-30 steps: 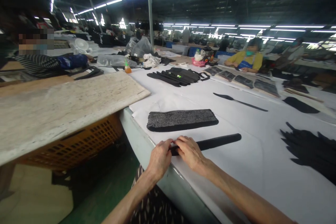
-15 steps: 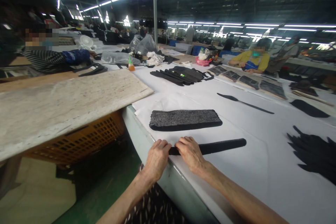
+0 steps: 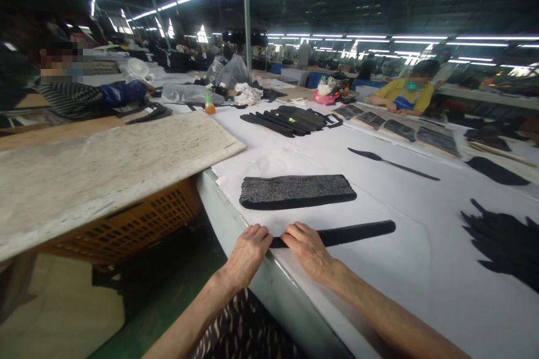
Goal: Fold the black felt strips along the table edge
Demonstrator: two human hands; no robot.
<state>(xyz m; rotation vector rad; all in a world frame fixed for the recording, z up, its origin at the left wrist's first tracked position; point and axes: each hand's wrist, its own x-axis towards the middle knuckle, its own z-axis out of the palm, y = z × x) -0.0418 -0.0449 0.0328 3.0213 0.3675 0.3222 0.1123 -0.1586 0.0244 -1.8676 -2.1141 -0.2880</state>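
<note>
A long black fabric strip (image 3: 357, 232) lies on the white-covered table near its front edge, its rounded end pointing right. My left hand (image 3: 251, 248) is closed on the strip's left end, right at the table edge. Just beside it, my right hand (image 3: 306, 245) has its fingers bent and pinched on the same strip. A short stretch of black shows between the two hands; the fingertips are partly hidden. Beyond them lies a stack of grey-and-black fabric pieces (image 3: 297, 190), not touched by either hand.
A pale board (image 3: 113, 162) sits left over an orange crate (image 3: 138, 221). Black cut pieces (image 3: 505, 241) lie at right, a thin black piece (image 3: 391, 164) further back, and a black bundle (image 3: 290, 119) beyond. An orange bottle (image 3: 209, 104) stands near the board. Co-workers sit left and right.
Both hands stay on the strip with hardly any shift. My left forearm has moved slightly left. The co-worker in yellow at right has lowered their head and moved their arms a little.
</note>
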